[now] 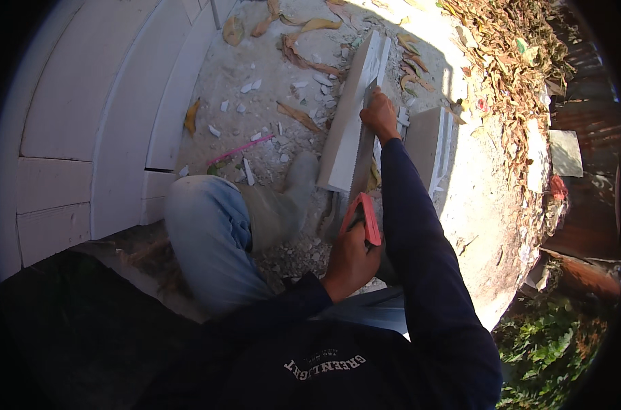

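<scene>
While gripping the handsaw point(366, 154) by its red handle point(370, 222) with the left hand point(353, 263) and seemingly pinching the blade's far end with the right hand point(380, 116), probably setting or drawing the teeth along the whitish masonry block point(343, 143). Likely calls next for a steady, straight blade. Lying beyond the left foot point(301, 179), on debris-strewn ground point(232, 147): long, straight-edged, plain-faced, mostly shaded.

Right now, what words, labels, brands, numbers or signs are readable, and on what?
Dark shirt: curved pale lettering on the chest, legible but not copied here.
Same shirt: smaller pale line beside it, too small to read.
Red-handled saw, white block: no lettering I can make out.
</scene>
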Motion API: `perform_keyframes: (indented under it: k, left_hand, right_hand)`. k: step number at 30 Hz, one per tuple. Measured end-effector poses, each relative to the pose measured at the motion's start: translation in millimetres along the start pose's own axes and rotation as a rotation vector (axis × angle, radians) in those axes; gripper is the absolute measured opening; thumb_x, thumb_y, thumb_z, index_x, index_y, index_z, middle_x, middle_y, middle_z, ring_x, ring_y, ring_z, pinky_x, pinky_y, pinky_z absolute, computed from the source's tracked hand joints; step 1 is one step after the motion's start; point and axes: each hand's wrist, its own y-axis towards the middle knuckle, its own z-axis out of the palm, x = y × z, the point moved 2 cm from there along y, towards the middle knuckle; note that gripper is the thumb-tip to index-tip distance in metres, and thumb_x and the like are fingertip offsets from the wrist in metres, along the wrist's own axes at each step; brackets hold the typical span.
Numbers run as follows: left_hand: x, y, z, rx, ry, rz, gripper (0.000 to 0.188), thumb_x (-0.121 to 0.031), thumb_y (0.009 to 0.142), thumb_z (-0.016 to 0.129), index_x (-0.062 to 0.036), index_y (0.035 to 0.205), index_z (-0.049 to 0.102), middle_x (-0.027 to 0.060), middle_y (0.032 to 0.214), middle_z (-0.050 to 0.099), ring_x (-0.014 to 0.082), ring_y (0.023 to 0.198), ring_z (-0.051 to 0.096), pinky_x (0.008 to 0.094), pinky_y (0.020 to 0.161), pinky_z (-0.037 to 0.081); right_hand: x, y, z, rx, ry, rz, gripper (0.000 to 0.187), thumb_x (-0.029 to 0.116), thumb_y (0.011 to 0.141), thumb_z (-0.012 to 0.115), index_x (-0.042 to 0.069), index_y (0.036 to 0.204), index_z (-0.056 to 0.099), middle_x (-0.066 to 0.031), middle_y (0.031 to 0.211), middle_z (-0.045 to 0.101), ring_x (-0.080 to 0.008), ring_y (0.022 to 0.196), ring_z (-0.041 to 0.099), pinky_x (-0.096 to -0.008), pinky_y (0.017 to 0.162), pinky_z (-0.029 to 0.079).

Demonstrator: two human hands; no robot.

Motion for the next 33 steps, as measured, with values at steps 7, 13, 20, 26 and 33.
perform_keyframes:
  k: [7,13,20,26,33]
  left_hand:
    - [13,-89,-10,-0.042,-0.002,0.005,0.017,-0.012,0.093,0.064,0.0044,0.096,0.060,0.0210,0.076,0.064,0.0351,0.071,0.067,0.0428,0.065,0.050]
    - [1,-93,-20,-0.034,0.030,0.041,0.016,-0.011,0.092,0.064,0.0048,0.094,0.059,0.0209,0.074,0.062,0.0332,0.069,0.066,0.0415,0.065,0.050]
    - [18,43,3,-0.073,0.057,0.142,0.016,-0.008,0.088,0.065,0.0053,0.095,0.060,0.0259,0.082,0.064,0.0463,0.083,0.065,0.0484,0.073,0.051]
    - [14,87,8,-0.068,0.042,0.067,0.018,-0.010,0.089,0.061,0.0028,0.102,0.062,0.0277,0.089,0.066,0.0497,0.090,0.062,0.0496,0.075,0.051]
    - [7,93,6,-0.095,0.053,0.082,0.014,-0.010,0.087,0.061,0.0024,0.095,0.063,0.0271,0.083,0.065,0.0487,0.084,0.063,0.0493,0.069,0.051]
  right_hand:
    - [41,-96,-10,0.080,0.040,0.118,0.072,0.005,0.072,0.061,-0.008,0.141,0.044,-0.0326,0.104,0.067,-0.0488,0.102,0.065,-0.0511,0.092,0.050]
    - [46,-96,-21,-0.061,0.022,0.070,0.075,0.001,0.071,0.061,-0.015,0.141,0.040,-0.0335,0.091,0.068,-0.0490,0.093,0.067,-0.0522,0.084,0.053]
    - [-2,39,-13,-0.179,0.033,0.035,0.064,0.005,0.072,0.060,-0.011,0.134,0.051,-0.0300,0.100,0.069,-0.0467,0.098,0.067,-0.0497,0.089,0.052]
    - [-1,83,-4,-0.151,0.066,0.032,0.035,0.008,0.074,0.062,-0.003,0.107,0.060,-0.0295,0.104,0.068,-0.0462,0.103,0.065,-0.0513,0.091,0.051]
    - [-13,91,-4,-0.159,0.039,0.058,0.039,0.009,0.073,0.062,-0.005,0.109,0.061,-0.0301,0.106,0.068,-0.0463,0.104,0.065,-0.0509,0.093,0.051]
